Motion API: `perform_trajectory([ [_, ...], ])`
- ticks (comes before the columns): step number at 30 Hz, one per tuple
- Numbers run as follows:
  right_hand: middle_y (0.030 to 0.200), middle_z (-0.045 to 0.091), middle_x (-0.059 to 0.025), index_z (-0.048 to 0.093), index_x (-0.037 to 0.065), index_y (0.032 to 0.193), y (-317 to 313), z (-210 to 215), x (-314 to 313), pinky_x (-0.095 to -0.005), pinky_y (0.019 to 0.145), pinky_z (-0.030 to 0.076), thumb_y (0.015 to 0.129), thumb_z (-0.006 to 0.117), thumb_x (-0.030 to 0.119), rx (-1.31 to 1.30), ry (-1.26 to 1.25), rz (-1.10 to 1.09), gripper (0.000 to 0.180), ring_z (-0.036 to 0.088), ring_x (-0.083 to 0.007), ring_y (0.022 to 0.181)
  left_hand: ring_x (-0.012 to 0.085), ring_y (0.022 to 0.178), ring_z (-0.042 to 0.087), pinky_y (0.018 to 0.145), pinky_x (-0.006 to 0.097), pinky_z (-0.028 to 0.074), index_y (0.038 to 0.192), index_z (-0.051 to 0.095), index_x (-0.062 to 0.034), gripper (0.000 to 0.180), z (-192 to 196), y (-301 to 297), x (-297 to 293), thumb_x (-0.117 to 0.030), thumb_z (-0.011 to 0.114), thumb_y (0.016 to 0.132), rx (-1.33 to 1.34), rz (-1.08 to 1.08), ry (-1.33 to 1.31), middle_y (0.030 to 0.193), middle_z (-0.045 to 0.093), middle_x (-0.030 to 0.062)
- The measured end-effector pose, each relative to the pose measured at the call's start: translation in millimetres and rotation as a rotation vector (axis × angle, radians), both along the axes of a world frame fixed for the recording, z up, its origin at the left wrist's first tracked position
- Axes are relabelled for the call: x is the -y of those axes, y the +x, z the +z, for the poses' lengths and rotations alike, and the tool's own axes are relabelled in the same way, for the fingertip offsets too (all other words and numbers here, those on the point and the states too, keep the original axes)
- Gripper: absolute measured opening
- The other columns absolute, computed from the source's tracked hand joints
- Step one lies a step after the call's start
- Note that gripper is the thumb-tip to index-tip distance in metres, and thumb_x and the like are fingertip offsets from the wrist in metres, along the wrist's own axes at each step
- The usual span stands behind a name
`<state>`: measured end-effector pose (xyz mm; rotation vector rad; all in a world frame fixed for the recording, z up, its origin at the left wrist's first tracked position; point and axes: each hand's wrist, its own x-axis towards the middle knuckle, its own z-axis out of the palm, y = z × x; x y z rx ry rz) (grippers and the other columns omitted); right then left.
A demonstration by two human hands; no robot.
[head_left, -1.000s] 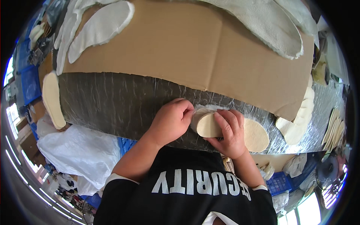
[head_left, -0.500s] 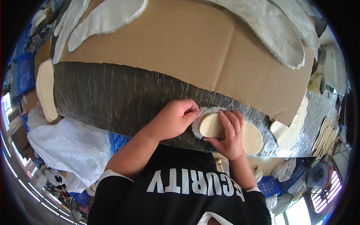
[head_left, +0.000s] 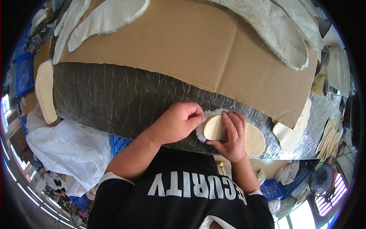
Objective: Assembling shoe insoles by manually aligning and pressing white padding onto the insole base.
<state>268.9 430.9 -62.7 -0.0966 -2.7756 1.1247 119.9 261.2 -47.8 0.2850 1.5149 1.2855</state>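
My right hand [head_left: 234, 137] is closed round a cream insole [head_left: 214, 129], thumb at its near edge and fingers over its top. White fluffy fleece [head_left: 200, 134] sticks out round the insole's left end. At that end my left hand [head_left: 178, 120] pinches, thumb and forefinger together at the fleece's edge; what lies between the fingertips is too small to make out. To the right of my right hand lies a flat, rounded cream piece [head_left: 254, 141]; my hand hides whether it joins the insole.
A cardboard sheet [head_left: 183, 42] covers the far part of the dark table [head_left: 106, 91]. White fleece-edged pieces [head_left: 110, 21] lie on it at both sides. One insole [head_left: 45, 91] rests at the left edge; several cream pieces [head_left: 288, 135] and thin strips [head_left: 331, 139] lie at the right.
The view has shifted very slightly. Both hands keep the same hold at the insole, with hardly any visible movement.
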Motion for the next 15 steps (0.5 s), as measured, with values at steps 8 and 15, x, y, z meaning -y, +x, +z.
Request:
perform_trajectory([
  [8,0.121,0.055,-0.0160,0.052,0.001,0.128,0.3,-0.2,-0.5,-0.0492,0.092,0.043,0.062,0.082,0.040,0.016,-0.009,0.010,0.082,0.051,-0.0379,0.108,0.0056,0.070,0.053,0.064,0.022,0.046,0.088,0.061,0.0016,0.006,1.7,2.4,0.7,-0.003,0.059,0.092,0.020,0.005,0.035,0.076,0.061,-0.0001],
  [15,0.123,0.053,-0.0163,0.053,0.005,0.128,3.7,-4.6,3.4,-0.0496,0.090,0.043,0.058,0.084,0.036,0.005,-0.010,0.016,0.083,0.051,-0.0377,0.107,0.0086,0.078,0.057,0.069,0.023,0.048,0.088,0.060,0.0047,0.003,-0.6,10.0,6.2,0.002,0.060,0.090,-0.111,0.039,0.203,0.090,0.062,0.0053],
])
